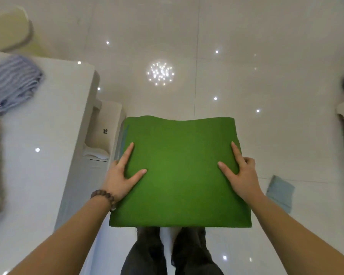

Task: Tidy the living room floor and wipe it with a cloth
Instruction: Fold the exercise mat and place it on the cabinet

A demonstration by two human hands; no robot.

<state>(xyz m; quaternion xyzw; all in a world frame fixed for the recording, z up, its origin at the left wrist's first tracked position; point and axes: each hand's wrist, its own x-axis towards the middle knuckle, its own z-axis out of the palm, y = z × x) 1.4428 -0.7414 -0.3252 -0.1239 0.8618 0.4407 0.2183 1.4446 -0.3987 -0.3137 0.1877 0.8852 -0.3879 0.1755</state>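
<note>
While the person is standing on the glossy floor (226, 36), both hands are holding a folded green mat (179, 171) above the shoes: left hand (123, 175) & right hand (240, 173) gripping opposite edges, thumb + index on top, other fingers hidden under. Blue cloth (280, 191) is lying on floor right of mat.

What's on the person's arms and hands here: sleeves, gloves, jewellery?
Both forearms are bare as far as the frame shows: no sleeves, no gloves. The left hand has a bracelet of round dark brown beads at the wrist. The right hand wears nothing visible: no ring, watch or band.
</note>
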